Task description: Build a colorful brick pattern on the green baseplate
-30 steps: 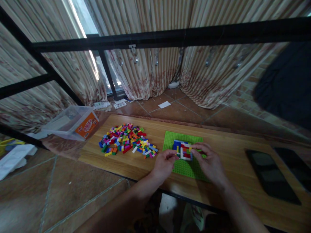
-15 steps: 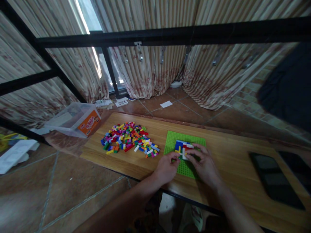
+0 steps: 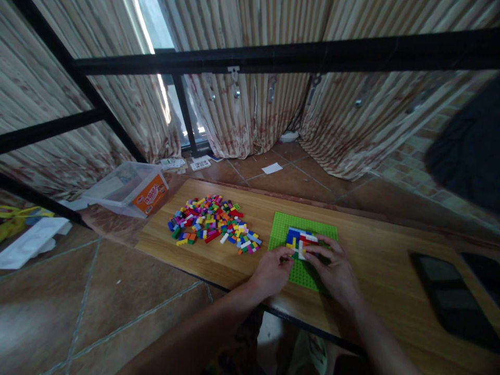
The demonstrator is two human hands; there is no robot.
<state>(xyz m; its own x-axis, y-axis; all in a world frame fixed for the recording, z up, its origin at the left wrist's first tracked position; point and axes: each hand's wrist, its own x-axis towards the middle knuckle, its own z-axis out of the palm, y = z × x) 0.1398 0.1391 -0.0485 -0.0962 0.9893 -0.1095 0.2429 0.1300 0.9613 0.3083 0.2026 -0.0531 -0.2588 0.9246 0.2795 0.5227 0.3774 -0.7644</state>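
A block of toy bricks (image 3: 299,235) in blue, yellow, red, white and green sits on a green studded baseplate (image 3: 281,221). My left hand (image 3: 275,268) is closed in a pinch at the near left corner of this brick build. What its fingertips hold, if anything, is too small and covered to make out; a bit of green shows beside them. On the right side, my right hand (image 3: 336,268) has thumb and fingers closed around the build, the thumb against a white brick (image 3: 301,250). The fingers hide the build's right edge.
Left of the baseplate, a pile of loose bricks (image 3: 213,221) is spread over the wooden table (image 3: 242,271). A clear plastic box (image 3: 117,195) with an orange label stands beyond the table's left end. A dark tablet-like slab (image 3: 449,297) lies at the right.
The whole scene has shifted slightly to the right as the camera moved. Both hands keep almost the same place at the brick build.
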